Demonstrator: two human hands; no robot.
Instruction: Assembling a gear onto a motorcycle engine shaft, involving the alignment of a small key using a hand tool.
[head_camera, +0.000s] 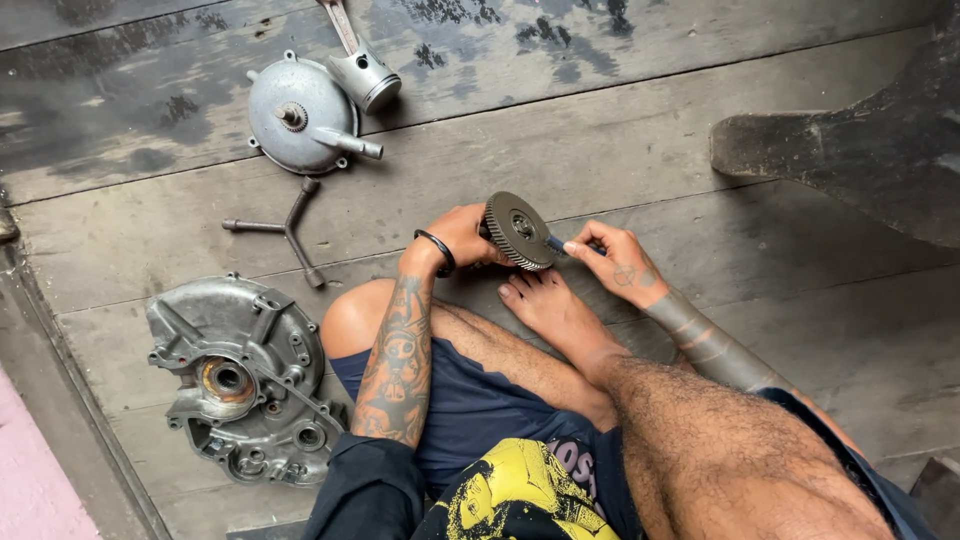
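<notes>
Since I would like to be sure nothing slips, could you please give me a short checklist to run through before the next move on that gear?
1. Left hand grips the toothed gear firmly: ok, fingers wrapped behind it.
2. Right hand holds the blue-tipped tool at the gear's centre: ok, its tip meets the hub.
3. Gear is steadied above the bare foot: cannot tell whether it touches the foot.
4. Three-way socket wrench lies on the wooden floor close to the left hand: ok.
5. Engine crankcase cover lies apart from the hands: ok.
6. Gear teeth undamaged: cannot tell, too small.
</notes>
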